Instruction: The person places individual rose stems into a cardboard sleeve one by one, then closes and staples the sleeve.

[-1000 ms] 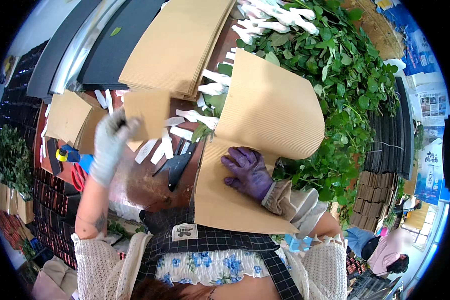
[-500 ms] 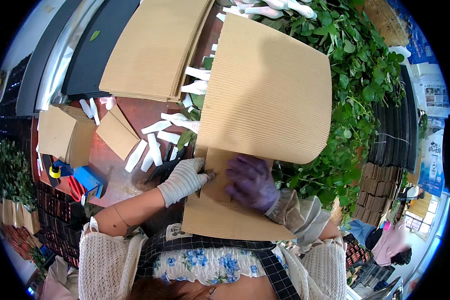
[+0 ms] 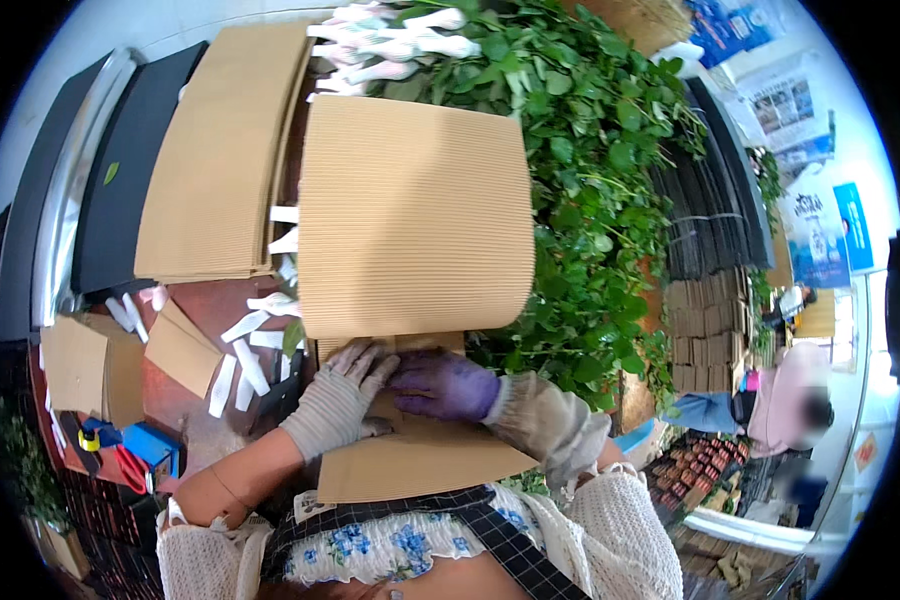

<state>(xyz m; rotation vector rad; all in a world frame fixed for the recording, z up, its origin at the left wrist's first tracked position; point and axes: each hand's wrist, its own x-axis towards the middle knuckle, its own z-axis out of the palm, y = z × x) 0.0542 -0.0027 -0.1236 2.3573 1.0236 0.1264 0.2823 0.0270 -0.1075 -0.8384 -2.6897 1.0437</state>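
A tan corrugated cardboard sheet (image 3: 415,215) lies in front of me, its ribbed far part raised over the table. The smooth near flap (image 3: 420,465) reaches my apron. On the middle band between them, my left hand (image 3: 338,402), in a pale striped glove, presses with fingers stretched out flat. My right hand (image 3: 445,386), in a purple-stained glove with a beige sleeve cover, lies flat beside it, fingertips close to the left hand's. Neither hand grips anything that I can see. Part of the middle band is hidden under the hands.
Leafy green stems (image 3: 580,200) fill the right side. Stacked cardboard sheets (image 3: 220,150) stand at far left, near smaller cardboard pieces (image 3: 185,345). White foam net sleeves (image 3: 250,370) lie scattered. Red scissors (image 3: 132,468) rest by a blue box (image 3: 155,450). A person (image 3: 790,400) is at right.
My right hand has moved left, and both hands now lie close together on the middle band. The view has shifted, so the table scene sits lower and further left.
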